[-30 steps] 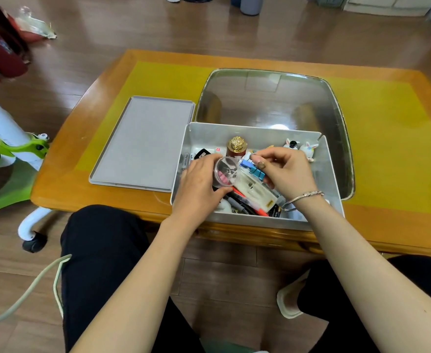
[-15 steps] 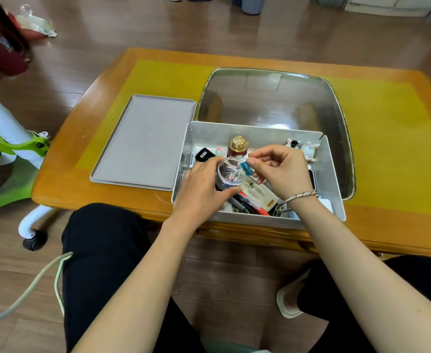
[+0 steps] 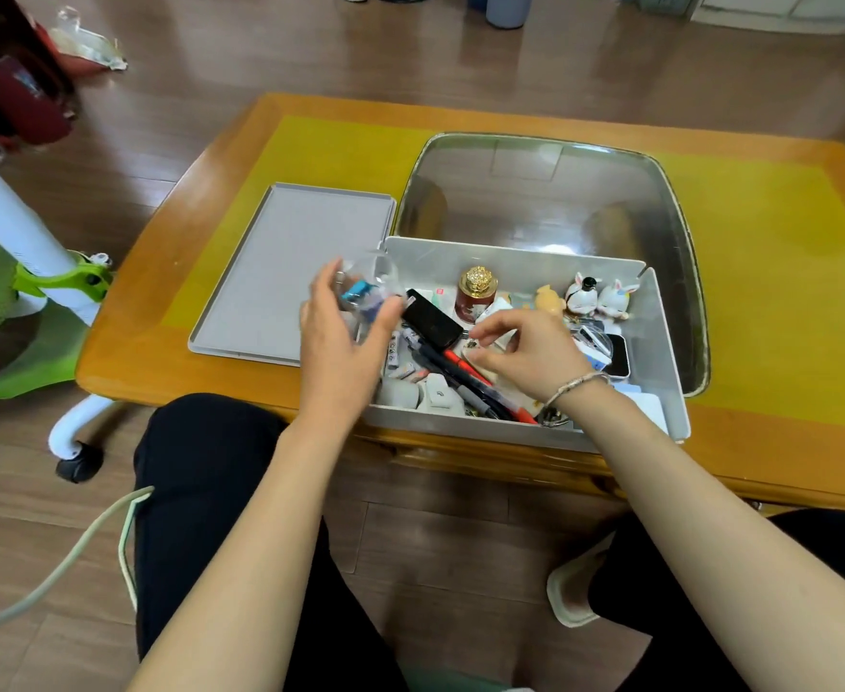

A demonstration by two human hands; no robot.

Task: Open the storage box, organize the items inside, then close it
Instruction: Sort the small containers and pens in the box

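Note:
The open grey storage box [image 3: 660, 342] stands at the table's front edge, full of small items: a gold-capped red jar [image 3: 476, 292], rabbit figurines [image 3: 600, 294], a black case [image 3: 433, 319], pens [image 3: 465, 377]. Its flat grey lid [image 3: 290, 262] lies to the left. My left hand [image 3: 343, 342] grips a clear round container [image 3: 368, 287] holding blue clips, above the box's left wall and the lid's edge; it is motion-blurred. My right hand [image 3: 525, 352] hovers inside the box, fingers curled over the items; whether it pinches anything I cannot tell.
A clear glass panel [image 3: 535, 192] is set in the wooden table [image 3: 785, 252] behind the box. A green and white chair [image 3: 26, 302] stands at the left. My knees are under the front edge.
My left hand has carried the clear container leftward, from the box's middle to its left wall. My right hand has let go of the blue clip and dropped lower over the items.

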